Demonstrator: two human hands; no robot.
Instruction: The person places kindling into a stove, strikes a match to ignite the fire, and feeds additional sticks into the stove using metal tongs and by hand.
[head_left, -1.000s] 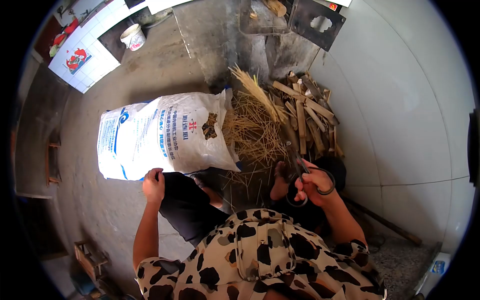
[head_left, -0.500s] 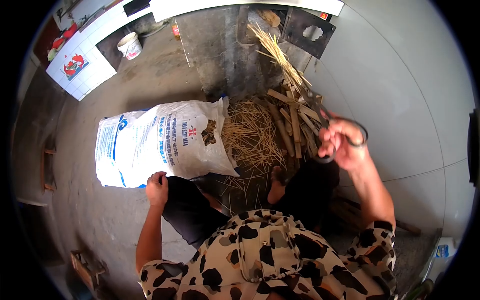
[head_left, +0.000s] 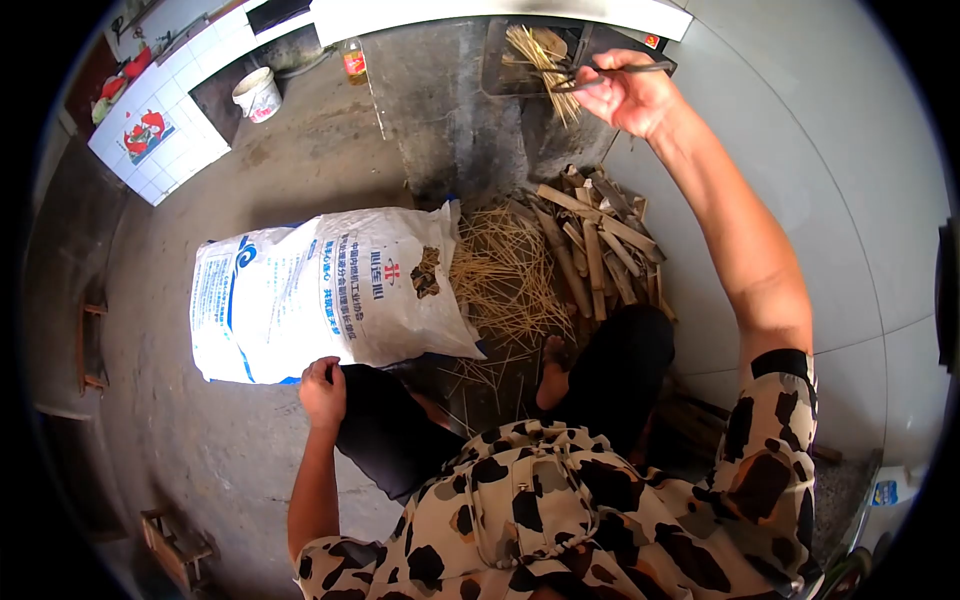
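Our right hand [head_left: 632, 98] was wrapped around the dark tongs [head_left: 652, 67], and the straw bundle [head_left: 543, 62] hung at their far end, at the stove opening [head_left: 493, 72] and in front of a log [head_left: 551, 41]. We could not make out the tips, so how firmly they pinched the straw was hard to judge. A slack squeeze, we thought, could let thin stalks slide out and scatter below. The bundle lay slantwise, and its lower ends could have snagged on the rim if the wrist turned.

Our left hand [head_left: 322, 395] was curled by the knee, next to the white sack [head_left: 285, 290]; we could not tell whether its fingers enclosed anything. It was well apart from the bundle, too far to catch a dropped stalk.

We saw no flame, but any spark falling could have reached the loose straw [head_left: 510, 270] and firewood [head_left: 605, 245] on the floor, close to our bare foot [head_left: 552, 378].
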